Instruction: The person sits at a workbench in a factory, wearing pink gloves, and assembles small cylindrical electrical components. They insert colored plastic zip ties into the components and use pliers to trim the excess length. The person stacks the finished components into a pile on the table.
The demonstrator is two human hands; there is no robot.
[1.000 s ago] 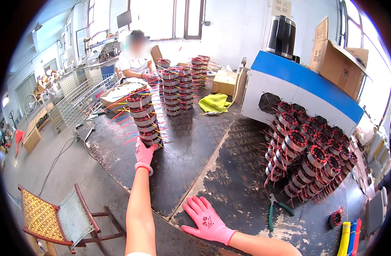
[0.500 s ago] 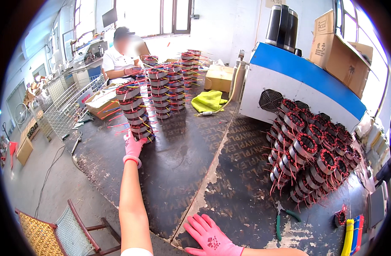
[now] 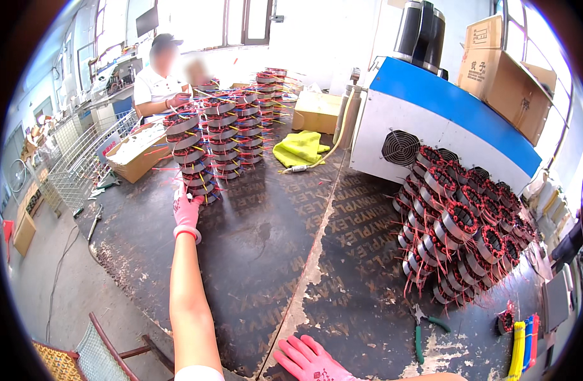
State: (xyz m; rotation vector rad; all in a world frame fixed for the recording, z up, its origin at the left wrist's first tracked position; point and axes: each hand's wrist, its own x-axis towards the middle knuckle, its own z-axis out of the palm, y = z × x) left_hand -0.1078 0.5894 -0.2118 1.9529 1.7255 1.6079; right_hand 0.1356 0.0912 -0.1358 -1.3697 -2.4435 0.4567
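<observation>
My left hand, in a pink glove, reaches far forward and grips the base of an upright stack of wound motor stators. Its thumb lies at the near side of the bottom stator; the fingertips are partly hidden at the left. Coloured wire ends stick out all around this stack. Close behind and to its right rise further stator stacks. My right hand, also in a pink glove, lies flat on the dark worn tabletop near its front edge, fingers spread, holding nothing.
Many red-wired stators are piled at the right, before a blue-and-white machine. Green-handled pliers, a single stator and coloured wire bundles lie nearby. A yellow-green cloth and a carton sit farther back. A person sits across the table.
The stack at my left hand has slid away from me and closer to the stack behind it. My right hand stays flat on the table. The whole view has shifted slightly.
</observation>
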